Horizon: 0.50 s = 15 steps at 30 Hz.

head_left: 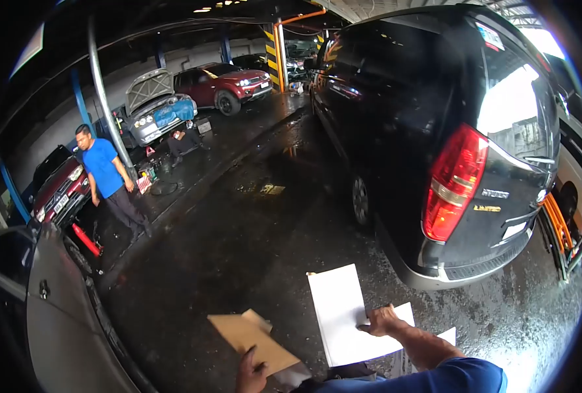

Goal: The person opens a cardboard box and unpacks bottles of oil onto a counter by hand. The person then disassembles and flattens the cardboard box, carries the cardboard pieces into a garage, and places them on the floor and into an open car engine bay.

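My left hand is closed on the lower edge of a flat brown sheet that looks like cardboard or a paper envelope. A small paler piece shows behind its upper edge. To the right, my right hand grips white paper sheets, its fingers bent over them. Another white corner sticks out beyond my right forearm. Both the brown sheet and the white paper are in front of my body, low in the view. What lies under them is hidden.
A black van stands close on the right, and a grey car door is at the left. A person in a blue shirt walks by a red car. Farther back is a car with its hood raised. The dark floor looks wet.
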{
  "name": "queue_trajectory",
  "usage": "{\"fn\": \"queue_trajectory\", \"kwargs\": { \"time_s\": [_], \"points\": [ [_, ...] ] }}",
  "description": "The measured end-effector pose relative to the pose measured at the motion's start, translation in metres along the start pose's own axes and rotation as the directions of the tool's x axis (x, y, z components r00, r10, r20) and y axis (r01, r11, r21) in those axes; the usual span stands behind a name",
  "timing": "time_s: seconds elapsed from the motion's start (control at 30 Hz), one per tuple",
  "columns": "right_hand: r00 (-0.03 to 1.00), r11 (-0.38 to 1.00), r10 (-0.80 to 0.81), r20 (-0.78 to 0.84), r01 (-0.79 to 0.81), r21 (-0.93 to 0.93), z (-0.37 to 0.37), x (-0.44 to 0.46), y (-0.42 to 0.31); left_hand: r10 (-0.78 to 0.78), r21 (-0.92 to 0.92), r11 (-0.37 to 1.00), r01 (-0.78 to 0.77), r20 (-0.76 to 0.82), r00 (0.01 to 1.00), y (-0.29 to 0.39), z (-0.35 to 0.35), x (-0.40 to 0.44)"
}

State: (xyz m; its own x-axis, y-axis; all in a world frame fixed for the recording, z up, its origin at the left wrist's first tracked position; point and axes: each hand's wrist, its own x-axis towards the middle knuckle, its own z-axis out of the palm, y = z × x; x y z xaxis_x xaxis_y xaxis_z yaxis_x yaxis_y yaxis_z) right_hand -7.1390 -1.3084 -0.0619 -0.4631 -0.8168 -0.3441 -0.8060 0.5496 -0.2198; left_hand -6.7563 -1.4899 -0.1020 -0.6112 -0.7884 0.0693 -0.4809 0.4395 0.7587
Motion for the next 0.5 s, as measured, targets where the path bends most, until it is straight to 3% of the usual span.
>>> {"fn": "queue_trajectory", "kwargs": {
  "time_s": [0.03, 0.1, 0.13, 0.2, 0.27, 0.47, 0.5],
  "points": [
    [1.000, 1.000, 0.004, -0.028, -0.004, 0.008, -0.012, 0.021, -0.002, 0.005, 0.013, 1.000, -0.005, 0.011, 1.000, 0.000, -0.003, 0.037],
    [0.998, 0.998, 0.057, 0.028, -0.058, 0.027, -0.029, 0.063, -0.003, 0.222, -0.158, 0.956, -0.248, -0.168, 0.961, 0.006, 0.001, 0.121],
    [0.996, 0.996, 0.084, 0.032, -0.084, 0.023, -0.033, 0.089, -0.002, 0.246, -0.151, 0.951, -0.271, -0.164, 0.955, 0.020, -0.004, 0.162],
    [0.992, 0.994, 0.102, 0.080, -0.105, 0.031, -0.044, 0.140, -0.001, 0.088, -0.486, 0.873, -0.038, 0.079, 0.993, 0.043, -0.011, 0.225],
    [0.980, 0.981, 0.145, 0.138, -0.161, 0.112, -0.063, 0.195, -0.007, 0.076, -0.481, 0.877, -0.005, 0.129, 0.989, 0.032, -0.001, 0.297],
    [0.987, 0.980, 0.160, -0.024, -0.156, 0.119, -0.083, 0.441, 0.001, 0.172, -0.218, 0.965, -0.148, 0.094, 0.981, -0.010, 0.002, 0.523],
    [0.993, 0.987, 0.112, -0.025, -0.108, 0.121, -0.113, 0.471, -0.015, 0.158, -0.210, 0.969, -0.133, 0.106, 0.982, -0.013, -0.012, 0.557]
  ]
}}
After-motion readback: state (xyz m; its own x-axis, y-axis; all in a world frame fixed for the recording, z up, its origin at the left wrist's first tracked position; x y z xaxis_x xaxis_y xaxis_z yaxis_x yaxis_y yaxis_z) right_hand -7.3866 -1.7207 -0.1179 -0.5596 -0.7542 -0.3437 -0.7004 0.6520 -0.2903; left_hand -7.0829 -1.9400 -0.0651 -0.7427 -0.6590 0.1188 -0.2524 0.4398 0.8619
